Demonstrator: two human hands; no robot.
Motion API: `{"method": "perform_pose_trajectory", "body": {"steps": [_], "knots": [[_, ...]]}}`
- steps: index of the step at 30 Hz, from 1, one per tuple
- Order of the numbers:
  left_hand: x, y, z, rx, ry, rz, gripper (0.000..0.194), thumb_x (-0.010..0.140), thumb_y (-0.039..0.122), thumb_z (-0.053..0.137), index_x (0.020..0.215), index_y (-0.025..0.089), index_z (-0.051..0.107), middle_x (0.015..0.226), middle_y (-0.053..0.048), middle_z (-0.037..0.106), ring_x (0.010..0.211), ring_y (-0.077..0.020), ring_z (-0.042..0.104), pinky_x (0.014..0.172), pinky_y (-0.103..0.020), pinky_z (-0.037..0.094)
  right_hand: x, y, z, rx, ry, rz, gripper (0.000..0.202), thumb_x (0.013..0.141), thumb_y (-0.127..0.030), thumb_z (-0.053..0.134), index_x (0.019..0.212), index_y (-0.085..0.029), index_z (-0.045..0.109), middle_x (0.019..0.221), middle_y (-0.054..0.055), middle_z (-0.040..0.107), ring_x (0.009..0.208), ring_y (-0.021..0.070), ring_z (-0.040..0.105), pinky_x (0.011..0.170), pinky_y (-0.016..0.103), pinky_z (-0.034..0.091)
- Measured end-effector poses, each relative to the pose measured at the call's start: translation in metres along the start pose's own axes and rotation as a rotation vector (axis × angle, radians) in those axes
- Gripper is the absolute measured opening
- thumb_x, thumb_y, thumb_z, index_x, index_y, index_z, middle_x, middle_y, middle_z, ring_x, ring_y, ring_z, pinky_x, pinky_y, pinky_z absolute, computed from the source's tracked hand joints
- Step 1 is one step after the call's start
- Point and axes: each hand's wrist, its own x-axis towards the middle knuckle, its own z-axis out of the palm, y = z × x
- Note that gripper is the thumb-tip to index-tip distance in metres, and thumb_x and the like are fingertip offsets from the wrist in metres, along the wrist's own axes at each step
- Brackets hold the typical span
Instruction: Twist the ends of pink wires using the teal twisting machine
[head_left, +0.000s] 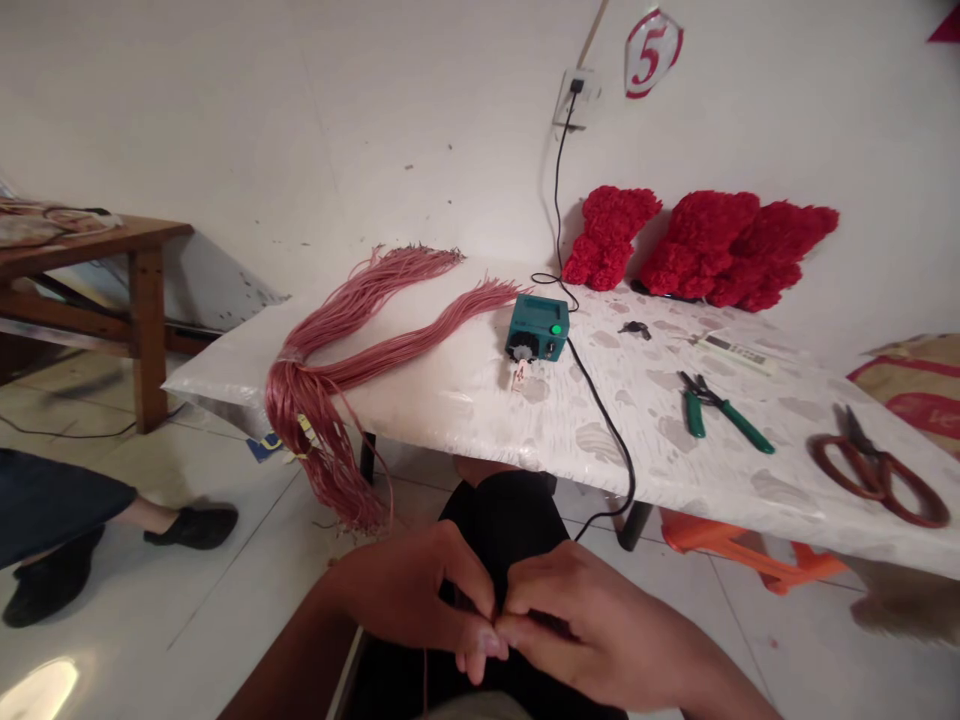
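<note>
Our left hand and right hand meet at the near side, each grip pinched closed — apparently on the thin pink flexible strand hanging beneath the left one. Loosened fingertips could let its hidden end slip. The thick pink stranded bundle droops off the white patterned table at left — its overhanging weight could drag it down.

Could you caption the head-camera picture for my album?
Left hand and right hand meet before a table with pink cords, pliers and scissors.
</note>
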Motion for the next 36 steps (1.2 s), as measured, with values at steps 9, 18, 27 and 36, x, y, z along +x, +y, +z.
{"method": "perform_pose_trajectory", "body": {"steps": [9, 18, 27, 36], "knots": [[0.005, 0.017, -0.010, 0.103, 0.161, 0.041, 0.032, 0.094, 0.031, 0.065, 0.070, 0.012, 0.074, 0.069, -0.007, 0.073, 0.066, -0.0144, 0.067, 0.065, -0.022, 0.049, 0.006, 0.004, -0.013, 0.049, 0.158, -0.022, 0.025, 0.096, -0.023, 0.054, 0.073, -0.017, 0.061, 0.065, -0.003, 0.056, 0.058, 0.0073, 0.049, 0.055, 0.021, 0.036], [0.019, 0.015, -0.012, 0.204, 0.431, 0.029, 0.030, 0.095, 0.025, 0.058, 0.068, 0.015, 0.062, 0.066, 0.003, 0.061, 0.062, -0.0086, 0.052, 0.061, -0.019, 0.039, 0.017, 0.027, -0.020, 0.223, 0.393, 0.008, 0.026, 0.096, -0.021, 0.058, 0.071, -0.016, 0.064, 0.058, -0.006, 0.052, 0.051, 0.0054, 0.043, 0.052, 0.018, 0.036], [0.030, 0.011, -0.019, 0.251, 0.430, -0.023, 0.026, 0.097, 0.021, 0.055, 0.073, 0.018, 0.065, 0.070, 0.006, 0.065, 0.066, -0.0077, 0.058, 0.066, -0.018, 0.042, 0.018, 0.048, -0.031, 0.260, 0.365, 0.044, 0.022, 0.096, -0.020, 0.060, 0.075, -0.016, 0.065, 0.060, -0.006, 0.053, 0.053, 0.0050, 0.046, 0.054, 0.018, 0.038], [0.044, 0.000, -0.026, 0.364, 0.825, -0.069, 0.027, 0.093, 0.027, 0.059, 0.069, 0.019, 0.067, 0.059, 0.005, 0.066, 0.054, -0.0090, 0.059, 0.058, -0.020, 0.044, 0.013, 0.065, -0.071, -0.082, 0.509, 0.057, 0.008, 0.098, -0.021, 0.057, 0.094, -0.020, 0.064, 0.077, -0.001, 0.060, 0.064, 0.0090, 0.055, 0.057, 0.021, 0.044]]}}
